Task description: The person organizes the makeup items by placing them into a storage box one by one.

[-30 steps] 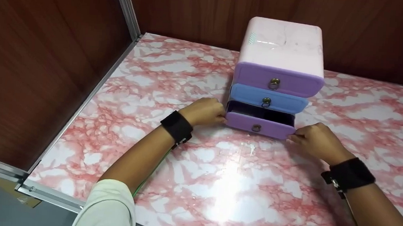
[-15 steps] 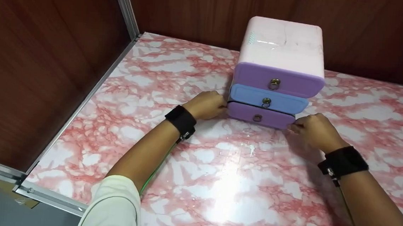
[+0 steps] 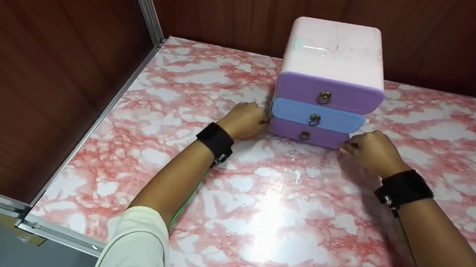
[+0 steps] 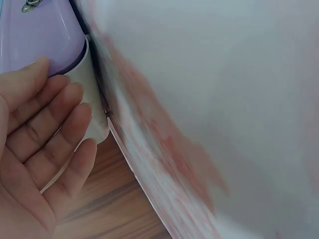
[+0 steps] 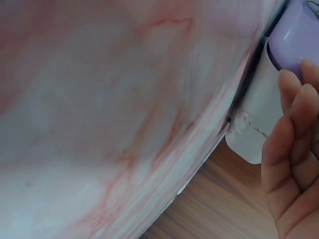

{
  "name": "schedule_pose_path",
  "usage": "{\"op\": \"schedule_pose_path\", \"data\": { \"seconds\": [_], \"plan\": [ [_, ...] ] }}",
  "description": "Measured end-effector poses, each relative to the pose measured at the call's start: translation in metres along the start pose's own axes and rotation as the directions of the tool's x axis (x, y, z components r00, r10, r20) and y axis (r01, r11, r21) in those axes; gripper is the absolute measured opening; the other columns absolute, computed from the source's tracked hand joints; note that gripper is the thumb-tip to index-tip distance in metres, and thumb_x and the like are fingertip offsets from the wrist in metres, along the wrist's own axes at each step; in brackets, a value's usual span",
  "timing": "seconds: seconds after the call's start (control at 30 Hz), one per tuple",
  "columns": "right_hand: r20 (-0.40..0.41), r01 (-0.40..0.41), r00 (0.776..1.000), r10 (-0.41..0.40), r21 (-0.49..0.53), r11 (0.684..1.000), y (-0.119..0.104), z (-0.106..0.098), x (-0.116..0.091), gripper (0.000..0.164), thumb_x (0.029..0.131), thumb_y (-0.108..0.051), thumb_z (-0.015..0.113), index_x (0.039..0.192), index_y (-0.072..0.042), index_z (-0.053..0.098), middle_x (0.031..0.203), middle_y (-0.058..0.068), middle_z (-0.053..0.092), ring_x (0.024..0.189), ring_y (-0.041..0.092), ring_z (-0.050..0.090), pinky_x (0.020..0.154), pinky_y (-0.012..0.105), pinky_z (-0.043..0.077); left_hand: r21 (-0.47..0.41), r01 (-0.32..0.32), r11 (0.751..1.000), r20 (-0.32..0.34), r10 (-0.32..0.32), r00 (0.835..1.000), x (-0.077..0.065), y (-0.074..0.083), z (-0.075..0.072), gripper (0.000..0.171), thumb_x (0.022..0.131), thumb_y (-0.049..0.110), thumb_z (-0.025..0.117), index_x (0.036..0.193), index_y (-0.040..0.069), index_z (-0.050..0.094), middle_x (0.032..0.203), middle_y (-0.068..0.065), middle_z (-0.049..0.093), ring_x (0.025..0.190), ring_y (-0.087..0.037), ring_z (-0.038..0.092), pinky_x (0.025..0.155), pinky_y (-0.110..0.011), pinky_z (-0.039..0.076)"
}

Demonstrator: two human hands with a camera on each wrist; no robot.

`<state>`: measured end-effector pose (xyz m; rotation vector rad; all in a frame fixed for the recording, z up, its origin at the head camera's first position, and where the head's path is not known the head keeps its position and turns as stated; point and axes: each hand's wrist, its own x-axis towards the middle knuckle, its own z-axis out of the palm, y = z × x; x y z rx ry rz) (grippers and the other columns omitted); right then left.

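A small pink-topped drawer cabinet (image 3: 333, 52) stands at the back, its three drawers stacked purple, blue, purple. The bottom purple drawer (image 3: 288, 129) sits pushed in, a thin dark gap showing at its edge in both wrist views. My left hand (image 3: 245, 119) pinches its left edge, thumb on the purple front (image 4: 45, 37) and fingers curled beside the cabinet's white side (image 4: 87, 84). At the right edge, my right hand (image 3: 375, 151) pinches the same drawer, with thumb tip against the purple front (image 5: 296, 40). The fingertips' exact grip behind the edge is partly hidden.
The blue middle drawer (image 3: 319, 115) and purple top drawer (image 3: 349, 95) are closed, each with a ring pull. Red-and-white marbled tabletop (image 3: 216, 199) lies beneath. Dark wooden panels (image 3: 229, 15) and a metal post (image 3: 148, 8) border it at the back and left.
Both hands have moved away from the viewer, pushing the bottom purple drawer in. Its inside showed one second ago and is now hidden. The cabinet stays in place.
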<state>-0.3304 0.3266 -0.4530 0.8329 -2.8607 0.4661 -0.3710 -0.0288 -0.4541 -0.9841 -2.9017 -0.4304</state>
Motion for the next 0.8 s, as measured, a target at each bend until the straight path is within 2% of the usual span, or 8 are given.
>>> {"op": "schedule_pose_path", "data": {
  "seconds": [0.17, 0.4, 0.53, 0.63, 0.73, 0.8],
  "plan": [
    [-0.034, 0.032, 0.999, -0.033, -0.020, 0.999, 0.000, 0.001, 0.001, 0.015, 0.088, -0.016, 0.073, 0.075, -0.007, 0.076, 0.063, -0.001, 0.066, 0.055, 0.013, 0.056, 0.052, 0.034, 0.042, -0.012, 0.005, 1.000, -0.011, -0.006, 1.000, 0.000, -0.001, 0.001, 0.046, 0.091, 0.041, 0.067, 0.054, 0.016, 0.059, 0.053, 0.003, 0.052, 0.059, -0.016, 0.051, 0.057, -0.033, 0.043],
    [-0.051, -0.017, 0.999, 0.019, 0.031, 0.999, 0.002, 0.007, 0.002, 0.012, 0.087, -0.013, 0.074, 0.077, -0.007, 0.076, 0.065, -0.001, 0.067, 0.057, 0.013, 0.057, 0.053, 0.033, 0.043, -0.077, 0.016, 0.997, -0.039, -0.019, 0.999, 0.000, -0.005, 0.003, 0.046, 0.089, 0.036, 0.070, 0.052, 0.016, 0.054, 0.050, 0.005, 0.043, 0.056, -0.015, 0.044, 0.052, -0.031, 0.034],
    [-0.045, -0.092, 0.994, 0.098, 0.112, 0.989, -0.002, 0.007, -0.002, 0.015, 0.091, -0.013, 0.069, 0.081, -0.008, 0.077, 0.069, 0.001, 0.068, 0.059, 0.014, 0.057, 0.054, 0.031, 0.043, -0.110, 0.028, 0.993, -0.056, -0.034, 0.998, -0.004, -0.004, 0.004, 0.041, 0.090, 0.030, 0.069, 0.054, 0.015, 0.055, 0.053, 0.004, 0.044, 0.055, -0.015, 0.043, 0.051, -0.031, 0.033],
    [-0.056, -0.188, 0.978, 0.203, 0.196, 0.962, -0.010, 0.000, -0.008, 0.019, 0.095, -0.021, 0.066, 0.088, -0.009, 0.079, 0.075, 0.004, 0.070, 0.062, 0.016, 0.058, 0.054, 0.028, 0.044, -0.135, 0.032, 0.990, -0.077, -0.042, 0.996, -0.009, -0.002, -0.002, 0.030, 0.092, 0.024, 0.065, 0.065, 0.012, 0.066, 0.061, 0.004, 0.055, 0.060, -0.014, 0.049, 0.056, -0.031, 0.039],
    [-0.143, -0.215, 0.956, 0.256, 0.248, 0.944, -0.021, -0.014, -0.018, 0.026, 0.096, -0.030, 0.064, 0.089, -0.009, 0.078, 0.076, 0.005, 0.070, 0.064, 0.014, 0.060, 0.055, 0.023, 0.045, -0.153, 0.029, 0.988, -0.131, -0.049, 0.990, -0.015, 0.002, -0.016, 0.019, 0.095, 0.021, 0.062, 0.084, 0.012, 0.077, 0.075, 0.004, 0.066, 0.069, -0.011, 0.057, 0.063, -0.029, 0.045],
    [-0.253, -0.164, 0.941, 0.226, 0.243, 0.956, -0.028, -0.025, -0.024, 0.027, 0.094, -0.031, 0.066, 0.088, -0.008, 0.078, 0.075, 0.005, 0.070, 0.064, 0.006, 0.058, 0.055, 0.017, 0.043, -0.152, 0.027, 0.988, -0.191, -0.057, 0.980, -0.022, 0.006, -0.030, 0.018, 0.096, 0.023, 0.063, 0.092, 0.013, 0.078, 0.082, 0.004, 0.069, 0.074, -0.009, 0.059, 0.068, -0.029, 0.048]
  ]
}}
